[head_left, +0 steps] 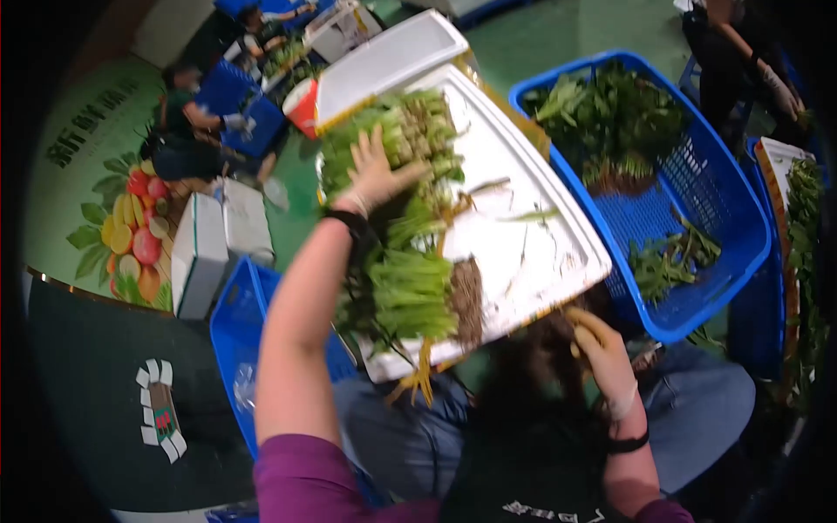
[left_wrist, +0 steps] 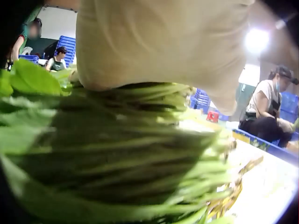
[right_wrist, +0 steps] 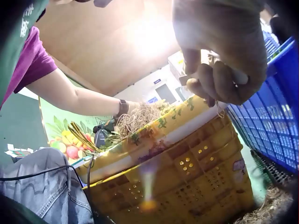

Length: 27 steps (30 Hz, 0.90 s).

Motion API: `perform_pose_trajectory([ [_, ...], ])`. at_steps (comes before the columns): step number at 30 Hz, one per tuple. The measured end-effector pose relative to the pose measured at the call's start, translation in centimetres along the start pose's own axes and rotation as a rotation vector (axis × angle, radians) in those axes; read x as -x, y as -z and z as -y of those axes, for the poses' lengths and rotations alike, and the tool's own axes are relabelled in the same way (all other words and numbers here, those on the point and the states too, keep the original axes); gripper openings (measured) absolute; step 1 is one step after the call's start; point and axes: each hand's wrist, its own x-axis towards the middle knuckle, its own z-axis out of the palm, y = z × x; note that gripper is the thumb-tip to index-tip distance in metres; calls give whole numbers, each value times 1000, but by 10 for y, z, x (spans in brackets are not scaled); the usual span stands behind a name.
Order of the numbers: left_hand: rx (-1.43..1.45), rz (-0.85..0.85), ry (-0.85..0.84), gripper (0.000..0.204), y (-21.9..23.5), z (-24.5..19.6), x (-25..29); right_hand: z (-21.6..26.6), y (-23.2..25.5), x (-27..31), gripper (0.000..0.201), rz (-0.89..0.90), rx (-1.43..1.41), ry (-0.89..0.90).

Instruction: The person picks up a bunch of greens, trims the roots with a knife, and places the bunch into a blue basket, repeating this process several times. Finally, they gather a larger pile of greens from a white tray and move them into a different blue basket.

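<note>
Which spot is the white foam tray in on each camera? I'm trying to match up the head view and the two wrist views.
Head: the white foam tray sits tilted at upper centre, left of the blue basket.
Left wrist: its bright surface shows at lower right, beyond the stems.
Right wrist: only its taped side shows, slanting across the middle above a yellow crate.
Shared landmark: the bunched greens on it; mainly roots show from the right wrist.

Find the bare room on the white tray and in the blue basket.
The white tray is mostly bare between the bunches and the rim beside the blue basket, bar stray stems. The basket's floor shows between the large heap and smaller pile. Crowded: the tray's opposite side, packed with bunches, the left hand on them.
</note>
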Motion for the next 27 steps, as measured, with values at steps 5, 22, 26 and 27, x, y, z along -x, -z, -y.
perform_pose_trajectory([
  [5, -21, -27, -158, 96, 70, 7, 18, 19, 1, 6, 37, -16, -16, -22],
  [22, 14, 376, -451, 105, -9, -37, 188, -2, -11, 33, 35, 113, -71, 41],
  [26, -30, 389, -411, 94, -10, -36, 189, -9, -12, 35, 36, 119, -41, 27],
  [27, 217, 387, -350, 88, -6, -32, 188, -13, -11, 34, 37, 121, -56, 17],
])
